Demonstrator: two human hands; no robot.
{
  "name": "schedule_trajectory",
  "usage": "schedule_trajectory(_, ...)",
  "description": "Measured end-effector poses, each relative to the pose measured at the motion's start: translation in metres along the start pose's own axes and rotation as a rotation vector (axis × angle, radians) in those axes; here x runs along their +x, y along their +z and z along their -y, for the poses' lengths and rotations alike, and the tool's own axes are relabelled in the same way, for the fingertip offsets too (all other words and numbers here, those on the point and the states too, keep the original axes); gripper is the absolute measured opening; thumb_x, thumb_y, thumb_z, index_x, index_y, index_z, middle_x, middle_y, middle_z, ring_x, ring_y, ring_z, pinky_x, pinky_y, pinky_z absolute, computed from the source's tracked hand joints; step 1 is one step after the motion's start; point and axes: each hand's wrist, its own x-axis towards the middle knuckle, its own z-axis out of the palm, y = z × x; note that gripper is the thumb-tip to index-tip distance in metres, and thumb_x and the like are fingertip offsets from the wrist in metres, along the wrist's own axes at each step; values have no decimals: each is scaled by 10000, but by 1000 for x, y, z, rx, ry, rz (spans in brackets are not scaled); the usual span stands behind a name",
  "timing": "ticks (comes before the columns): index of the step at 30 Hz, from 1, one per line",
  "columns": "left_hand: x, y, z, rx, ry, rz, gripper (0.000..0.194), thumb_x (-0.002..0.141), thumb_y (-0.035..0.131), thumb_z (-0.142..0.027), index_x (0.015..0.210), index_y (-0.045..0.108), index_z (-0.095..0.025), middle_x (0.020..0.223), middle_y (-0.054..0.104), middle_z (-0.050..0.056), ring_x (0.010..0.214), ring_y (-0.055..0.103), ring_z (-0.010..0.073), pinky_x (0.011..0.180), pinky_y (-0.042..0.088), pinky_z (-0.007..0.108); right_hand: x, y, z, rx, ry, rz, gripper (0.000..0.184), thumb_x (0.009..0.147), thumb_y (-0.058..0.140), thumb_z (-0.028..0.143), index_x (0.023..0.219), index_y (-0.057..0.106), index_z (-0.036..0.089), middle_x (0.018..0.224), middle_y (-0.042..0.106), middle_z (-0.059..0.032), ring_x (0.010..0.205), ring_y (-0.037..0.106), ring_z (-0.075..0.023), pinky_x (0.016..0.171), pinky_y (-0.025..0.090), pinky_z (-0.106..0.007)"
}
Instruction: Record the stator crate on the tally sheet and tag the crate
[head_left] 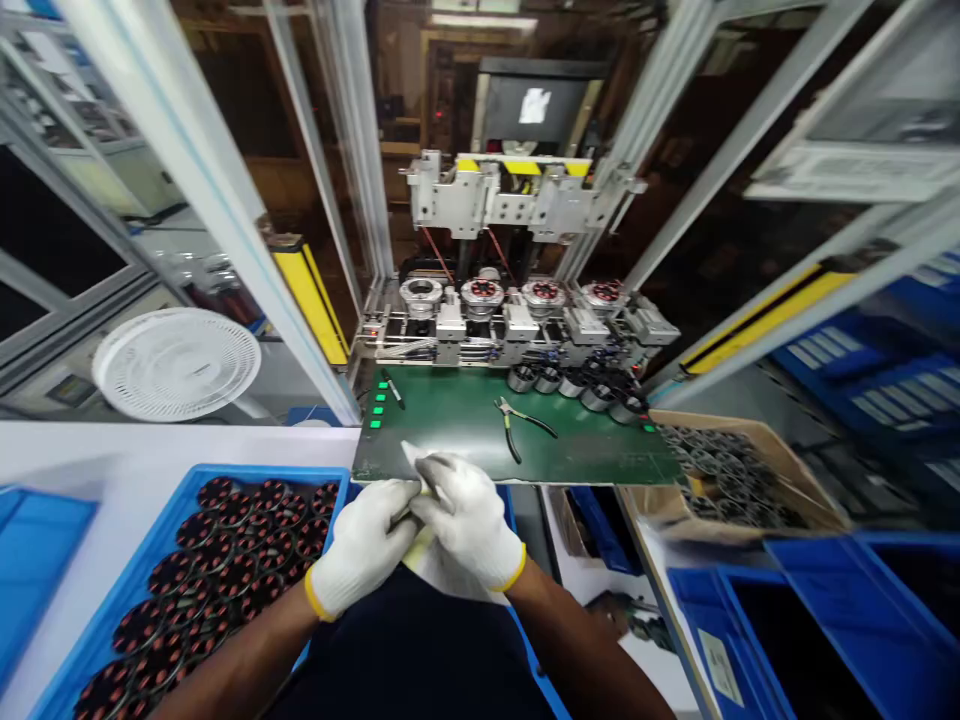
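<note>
Both hands wear white knit gloves with yellow cuffs and meet in front of my body, at the near edge of the green work plate. My left hand has its fingers closed on a thin, pale sheet, white with a yellowish part. Close beside it, my right hand pinches the same sheet, and a white corner sticks up past the fingertips. Whether it is paper or cloth I cannot tell. Beyond the hands, pliers with dark green handles and a black marker pen lie on the plate.
Left stands a blue tray of copper-wound stators. Several metal cylinders line the plate's back right, before a machine with round fixtures. A cardboard box of metal rings and blue bins are right; a white fan is left.
</note>
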Motion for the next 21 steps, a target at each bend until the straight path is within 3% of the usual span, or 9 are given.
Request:
schedule_trajectory(5, -6, 1, -1, -99, 70, 114, 199, 807, 487, -200, 933, 641, -214, 972, 685, 33, 959, 614, 192, 889, 471, 316, -10, -3, -6, 70, -92, 17, 229, 885, 570, 326, 1075, 665, 241, 1040, 683, -26, 931, 625, -181, 834, 479, -325)
schedule_trajectory(16, -10, -1, -23, -188, 14, 130, 224, 858, 486, -280, 987, 665, -243, 1026, 686, 6, 975, 617, 175, 894, 476, 274, -8, -37, -9, 411, -25, 37, 282, 895, 542, 388, 1002, 720, 197, 968, 710, -53, 892, 646, -170, 810, 492, -292)
schedule_trajectory(21, -23, 5, -29, -149, -62, 84, 205, 840, 501, -310, 924, 665, -222, 930, 690, 9, 872, 634, 168, 798, 511, 239, -16, -41, -15, 408, 3, 61, 194, 854, 580, 251, 990, 718, 235, 956, 702, -12, 895, 639, -145, 826, 470, -263)
